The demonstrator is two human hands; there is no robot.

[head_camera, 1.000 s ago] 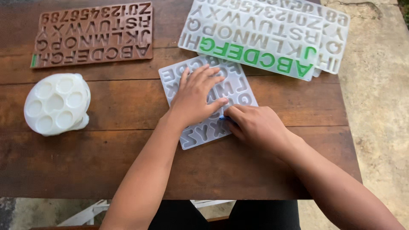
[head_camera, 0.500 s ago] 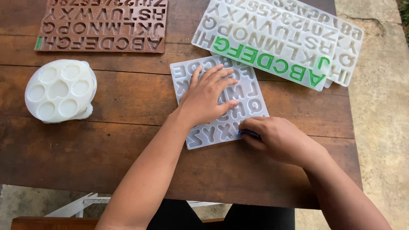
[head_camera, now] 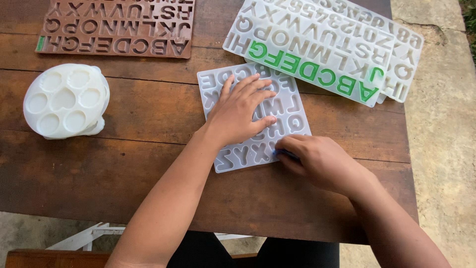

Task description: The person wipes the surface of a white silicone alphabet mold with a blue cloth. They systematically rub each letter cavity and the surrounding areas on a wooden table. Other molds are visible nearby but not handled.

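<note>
Steady: keep left hand [head_camera: 240, 111], fingers spread flat, pinning clear letter mould [head_camera: 218, 84] at mid wooden table [head_camera: 124, 164]. Right hand [head_camera: 317, 161] curled narrow on small dark bit at mould's near-right edge; work gently, avoid lifting mould.

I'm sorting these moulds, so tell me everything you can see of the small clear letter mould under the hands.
The small clear letter mould is a squarish, translucent white sheet, silicone by its look, with rows of letter-shaped hollows. It lies flat, slightly turned, on the wooden table. The left hand presses flat on its middle; the right hand touches its near right corner, pinching something small and blue. Its far edge sits beside, perhaps under, a larger mould.
</note>
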